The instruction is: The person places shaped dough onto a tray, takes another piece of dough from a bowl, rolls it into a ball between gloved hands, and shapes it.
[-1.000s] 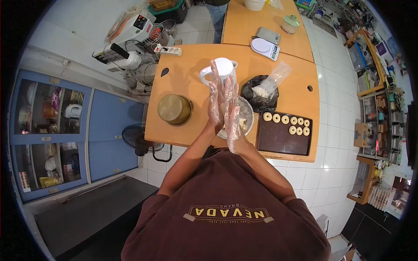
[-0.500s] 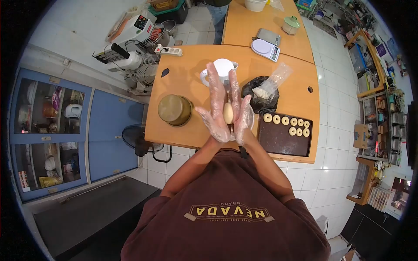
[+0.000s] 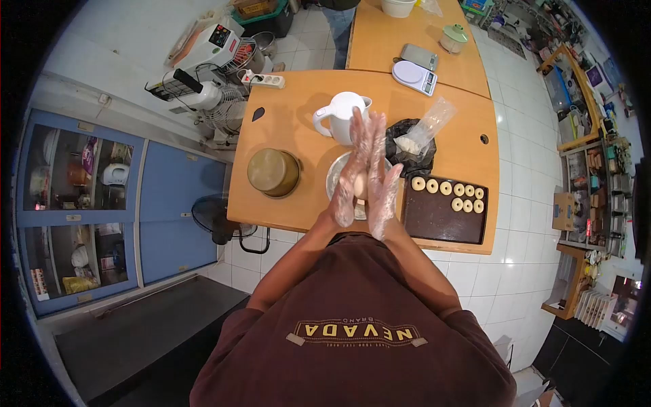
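Note:
My left hand (image 3: 348, 186) and my right hand (image 3: 380, 186) wear clear plastic gloves and press palm to palm, fingers stretched away from me. Held between the palms is a small pale piece of dough (image 3: 360, 184), mostly covered by them. Beneath the hands, a round metal bowl (image 3: 333, 178) is partly hidden. To the right, a dark baking tray (image 3: 441, 220) carries several ring-shaped dough pieces (image 3: 445, 188) along its far side. A white jug kettle (image 3: 339, 112) stands just beyond my fingertips.
An upturned brownish pot (image 3: 271, 171) sits left on the wooden table (image 3: 298, 88). A black plastic bag (image 3: 413, 159) with a clear bag of white powder (image 3: 426, 132) lies behind the tray. Farther back are a kitchen scale (image 3: 413, 76), a power strip (image 3: 264, 80) and a standing person's legs (image 3: 340, 34).
My hands have come closer together, and the left has shifted right and turned inward over the dough. The piece of dough, plainly visible before, is now mostly covered. More of the kettle and bowl shows.

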`<state>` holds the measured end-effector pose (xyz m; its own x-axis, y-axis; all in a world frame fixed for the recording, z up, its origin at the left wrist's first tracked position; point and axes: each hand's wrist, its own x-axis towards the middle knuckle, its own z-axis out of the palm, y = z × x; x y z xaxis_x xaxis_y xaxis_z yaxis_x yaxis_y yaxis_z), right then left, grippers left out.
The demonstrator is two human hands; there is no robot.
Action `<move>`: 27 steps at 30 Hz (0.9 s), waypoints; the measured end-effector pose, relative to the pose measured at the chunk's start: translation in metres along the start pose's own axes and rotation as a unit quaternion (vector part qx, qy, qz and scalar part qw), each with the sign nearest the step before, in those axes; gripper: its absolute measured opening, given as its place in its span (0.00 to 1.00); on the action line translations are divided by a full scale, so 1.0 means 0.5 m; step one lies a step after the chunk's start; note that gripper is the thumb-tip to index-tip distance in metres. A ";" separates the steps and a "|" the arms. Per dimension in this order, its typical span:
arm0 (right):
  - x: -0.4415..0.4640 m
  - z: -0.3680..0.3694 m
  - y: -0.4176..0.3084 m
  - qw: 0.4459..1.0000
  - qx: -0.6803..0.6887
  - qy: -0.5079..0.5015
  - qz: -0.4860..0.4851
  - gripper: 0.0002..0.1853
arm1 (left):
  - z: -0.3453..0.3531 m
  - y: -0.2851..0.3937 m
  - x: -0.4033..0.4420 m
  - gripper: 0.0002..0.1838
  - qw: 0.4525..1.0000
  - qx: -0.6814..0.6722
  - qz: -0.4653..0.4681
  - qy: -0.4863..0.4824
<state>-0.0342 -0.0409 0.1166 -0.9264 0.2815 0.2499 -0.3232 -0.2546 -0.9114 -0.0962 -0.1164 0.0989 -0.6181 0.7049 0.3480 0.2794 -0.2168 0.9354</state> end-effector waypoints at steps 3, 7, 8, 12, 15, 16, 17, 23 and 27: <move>0.026 -0.015 -0.001 0.998 0.051 0.019 0.008 0.50 | 0.031 -0.028 -0.029 0.59 0.996 -0.036 0.074 0.036; 0.047 -0.053 0.040 0.997 0.059 0.049 0.029 0.46 | 0.049 -0.048 -0.063 0.60 0.994 -0.102 0.036 0.026; 0.052 -0.052 0.048 0.995 0.078 0.052 0.039 0.46 | 0.053 -0.051 -0.068 0.57 0.991 -0.130 0.018 0.035; 0.035 -0.021 0.064 0.996 0.067 0.008 0.062 0.45 | 0.045 -0.012 -0.034 0.63 0.966 -0.219 -0.053 0.126; 0.006 -0.008 0.079 0.997 0.014 -0.020 0.068 0.46 | 0.021 0.011 0.002 0.55 0.974 -0.162 -0.032 0.152; -0.005 -0.008 0.082 0.997 0.005 -0.027 0.070 0.46 | 0.004 -0.010 0.007 0.52 0.971 -0.176 -0.044 0.155; -0.016 -0.007 0.087 0.997 -0.002 -0.032 0.071 0.46 | -0.003 -0.031 0.006 0.51 0.967 -0.203 -0.054 0.143; -0.038 -0.008 0.085 0.998 -0.001 -0.033 0.053 0.46 | 0.000 -0.064 -0.005 0.50 0.980 -0.179 -0.029 0.085; -0.030 -0.021 0.068 0.998 0.051 -0.032 0.036 0.47 | 0.029 -0.084 -0.021 0.49 0.981 -0.171 0.014 0.088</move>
<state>-0.0293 -0.0438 0.0786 -0.9573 0.2001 0.2088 -0.2706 -0.3653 -0.8907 -0.0905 -0.1051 0.0552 -0.7393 0.5745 0.3512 0.0537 -0.4696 0.8812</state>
